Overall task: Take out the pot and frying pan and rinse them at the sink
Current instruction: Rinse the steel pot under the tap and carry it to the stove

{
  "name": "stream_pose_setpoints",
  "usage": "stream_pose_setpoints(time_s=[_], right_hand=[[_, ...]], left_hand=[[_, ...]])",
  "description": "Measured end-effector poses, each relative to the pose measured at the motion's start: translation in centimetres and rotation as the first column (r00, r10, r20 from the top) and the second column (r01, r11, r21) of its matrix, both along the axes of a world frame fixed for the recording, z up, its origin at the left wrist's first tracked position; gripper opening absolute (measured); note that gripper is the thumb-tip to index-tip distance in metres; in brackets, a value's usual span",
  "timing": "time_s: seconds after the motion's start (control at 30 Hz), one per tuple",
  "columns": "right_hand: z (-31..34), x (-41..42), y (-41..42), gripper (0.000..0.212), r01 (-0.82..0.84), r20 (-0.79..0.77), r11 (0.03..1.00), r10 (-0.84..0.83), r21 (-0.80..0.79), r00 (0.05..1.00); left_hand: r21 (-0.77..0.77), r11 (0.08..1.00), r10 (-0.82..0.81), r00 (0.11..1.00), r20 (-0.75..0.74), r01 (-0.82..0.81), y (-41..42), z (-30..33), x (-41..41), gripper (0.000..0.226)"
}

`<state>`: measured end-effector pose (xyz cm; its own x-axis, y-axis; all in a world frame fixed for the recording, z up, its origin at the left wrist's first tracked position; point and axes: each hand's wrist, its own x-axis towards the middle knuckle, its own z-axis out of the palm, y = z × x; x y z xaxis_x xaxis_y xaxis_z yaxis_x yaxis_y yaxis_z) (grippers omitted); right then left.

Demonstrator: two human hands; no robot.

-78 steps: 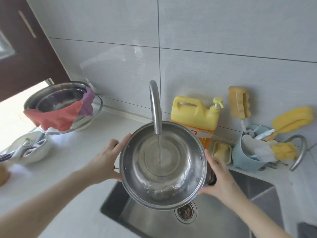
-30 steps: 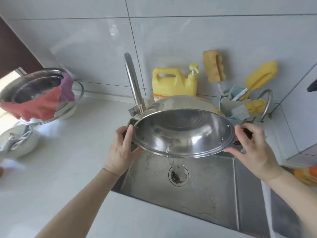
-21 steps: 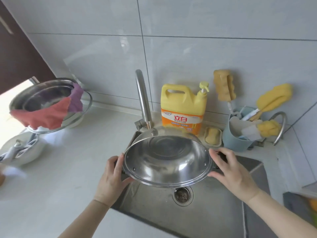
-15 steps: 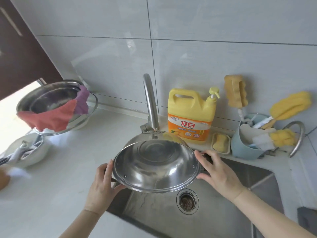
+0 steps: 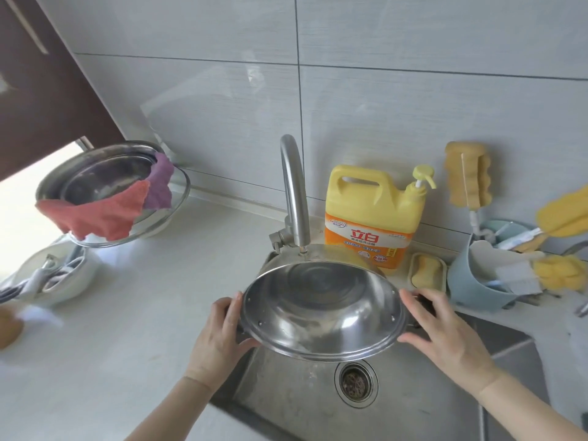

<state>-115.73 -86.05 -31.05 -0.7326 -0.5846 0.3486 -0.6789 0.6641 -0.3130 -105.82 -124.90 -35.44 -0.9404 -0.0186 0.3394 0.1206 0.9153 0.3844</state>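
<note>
Left hand (image 5: 219, 335) and right hand (image 5: 445, 332): bare, no rings, watch or gloves; forearms bare, unsleeved.

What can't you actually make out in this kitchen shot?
Head view, the only one:
- Pot handles: covered by the left hand and right hand.
- Faucet spout tip: behind the pot's rim, so any flow is unseen.
- Frying pan: not in view.
- Detergent jug small print: too small.
</note>
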Motion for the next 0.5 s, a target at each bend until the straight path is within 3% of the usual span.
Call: stream_pose_setpoints(time_s=[0.07, 0.13, 0.17, 0.27, 0.5], right_hand=[[0.7, 0.5, 1.8, 0.129, 0.041, 0.001, 0.999, -0.041, -0.001, 0.999], [1.2, 1.1, 3.3, 0.100, 0.070, -0.048, 0.997, -0.071, -0.016, 0.996], [1.4, 1.3, 3.7, 0.102, 0.088, -0.048, 0.996, -0.090, -0.023, 0.995], [1.7, 1.6, 4.2, 0.147, 0.140, 0.078, 0.990, -0.141, 0.012, 0.987], [0.4, 0.4, 0.4, 0.141, 0.005, 0.023, 1.000, -0.006, 0.031, 1.000]], left_hand=[[-0.012, 1.000, -0.029, 0.999, -0.026, 0.029, 1.6, -0.2, -1.1, 0.100], [-0.013, 0.999, -0.052, 0.996, -0.073, 0.051, 3.0, -0.2, -2.0, 0.091], [-0.018, 0.998, -0.065, 0.993, -0.099, 0.063, 3.5, -0.1, -2.3, 0.086], [-0.028, 0.996, -0.093, 0.987, -0.128, 0.090, 4.4, 0.0, -2.6, 0.085], [-0.002, 1.000, -0.025, 0.999, -0.032, 0.025, 0.2, 0.4, 0.5, 0.103]])
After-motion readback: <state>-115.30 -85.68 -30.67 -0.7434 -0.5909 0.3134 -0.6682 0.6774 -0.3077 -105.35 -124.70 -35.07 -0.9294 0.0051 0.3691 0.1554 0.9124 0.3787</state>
